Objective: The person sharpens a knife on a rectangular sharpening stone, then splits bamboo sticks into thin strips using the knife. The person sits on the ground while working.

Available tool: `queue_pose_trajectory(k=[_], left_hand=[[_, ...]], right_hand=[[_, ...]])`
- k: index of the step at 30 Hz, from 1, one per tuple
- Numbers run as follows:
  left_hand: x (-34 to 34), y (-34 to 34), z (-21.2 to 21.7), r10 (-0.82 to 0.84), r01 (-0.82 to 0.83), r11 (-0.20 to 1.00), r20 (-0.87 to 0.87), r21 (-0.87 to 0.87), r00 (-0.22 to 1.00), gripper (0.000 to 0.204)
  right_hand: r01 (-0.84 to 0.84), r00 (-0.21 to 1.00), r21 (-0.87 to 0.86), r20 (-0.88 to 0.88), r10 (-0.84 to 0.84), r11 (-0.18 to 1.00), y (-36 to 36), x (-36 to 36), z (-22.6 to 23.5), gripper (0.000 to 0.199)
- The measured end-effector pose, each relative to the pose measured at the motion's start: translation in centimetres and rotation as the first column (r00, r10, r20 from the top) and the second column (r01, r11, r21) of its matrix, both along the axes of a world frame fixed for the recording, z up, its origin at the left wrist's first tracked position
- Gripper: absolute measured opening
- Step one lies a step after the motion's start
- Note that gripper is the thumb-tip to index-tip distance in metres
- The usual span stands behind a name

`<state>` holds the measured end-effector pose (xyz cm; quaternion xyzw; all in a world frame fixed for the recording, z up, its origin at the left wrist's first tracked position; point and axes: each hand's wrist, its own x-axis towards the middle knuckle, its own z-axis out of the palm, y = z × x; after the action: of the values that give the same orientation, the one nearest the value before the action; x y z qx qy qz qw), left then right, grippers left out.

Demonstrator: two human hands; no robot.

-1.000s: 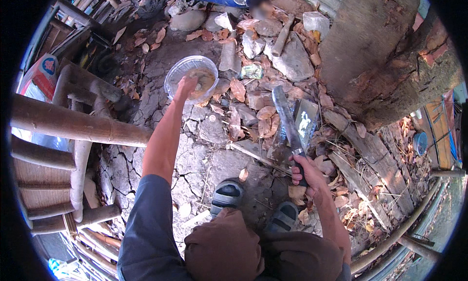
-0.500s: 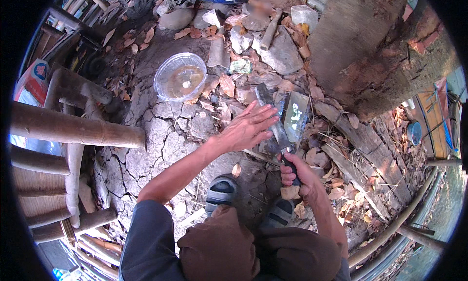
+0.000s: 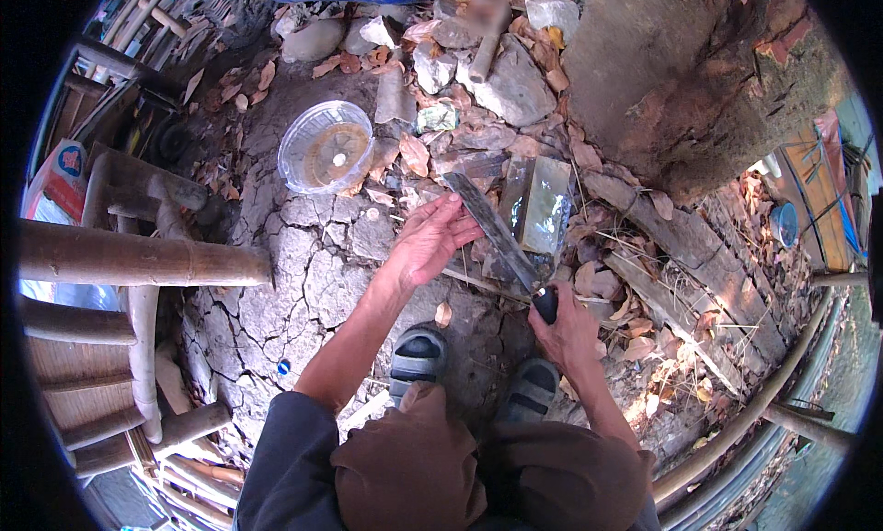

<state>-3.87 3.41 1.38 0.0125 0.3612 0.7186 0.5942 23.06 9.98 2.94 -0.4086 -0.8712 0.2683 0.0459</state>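
In my right hand [image 3: 570,333] is the dark handle of a machete [image 3: 493,231]. Its long grey blade slants up and to the left, raised beside the whetstone. My left hand [image 3: 429,242] is turned partly palm up, fingers stretched out, with the fingertips at the blade near its tip; whether they press on it is unclear. Just right of the blade lies the wet, block-shaped whetstone [image 3: 546,207], its top shiny. A round clear plastic tub [image 3: 285,161] with brownish water and a small pale lump inside stands to the left on the cracked ground.
Stones [image 3: 515,82], dry leaves and a small green packet [image 3: 437,118] lie beyond the tub. A thick trunk [image 3: 681,89] rises at the far right, near old planks [image 3: 681,232]. Bamboo furniture [image 3: 147,259] borders the left. My sandalled feet [image 3: 418,356] are close below.
The machete has come off the whetstone and swung left, its blade turned. My left hand has gone from lying flat over the blade to palm partly up near its tip.
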Motion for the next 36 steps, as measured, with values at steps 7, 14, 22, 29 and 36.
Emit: queue_pose_trajectory(k=[7,14,22,29,36], left_hand=[[1.7,-0.2,0.1,0.092,-0.092,0.996,-0.025,-0.011,0.995,0.015],[4.4,1.4,0.5,0.189,-0.305,0.892,-0.337,-0.334,0.922,0.038],[4.9,1.4,-0.1,0.204,-0.346,0.884,-0.406,-0.314,0.891,0.053],[4.7,0.7,-1.5,0.133,-0.284,0.894,-0.399,-0.346,0.907,0.056],[4.8,1.0,-0.9,0.128,-0.292,0.871,-0.391,-0.395,0.911,0.053]], right_hand=[[-0.028,0.980,0.174,0.197,-0.007,0.984,0.4,0.2,-0.3,0.047],[-0.111,0.972,0.156,0.225,0.074,0.982,0.4,0.5,-0.4,0.046],[-0.091,0.981,0.176,0.183,0.058,0.980,-0.6,0.9,-1.0,0.043],[-0.111,0.981,0.154,0.178,0.083,0.982,-0.6,0.9,-0.7,0.042],[-0.095,0.981,0.168,0.182,0.064,0.981,-0.6,1.5,-0.7,0.041]])
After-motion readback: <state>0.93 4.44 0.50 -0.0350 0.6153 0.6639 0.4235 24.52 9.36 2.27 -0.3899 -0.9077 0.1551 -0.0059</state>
